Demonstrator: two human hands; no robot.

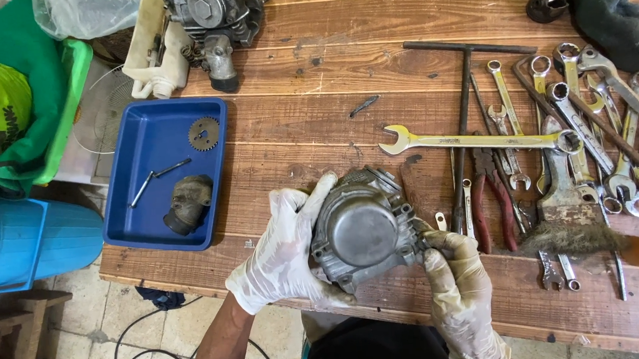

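Now, step: both gloved hands hold grey engine cover point(365, 232) above desk point(317, 139)
Left hand point(287, 252) grip: wrapped on cover
Right hand point(455, 286) grip: pinching its edge
Next: likely needs steady turning

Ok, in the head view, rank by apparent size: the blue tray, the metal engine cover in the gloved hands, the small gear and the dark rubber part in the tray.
1. blue tray
2. metal engine cover, though it is held nearer the camera
3. dark rubber part
4. small gear

A repair workshop is showing here: wrenches point(480, 141), pliers point(492, 198) and engine parts point(210, 20) are lying across a worn wooden bench point(316, 120).
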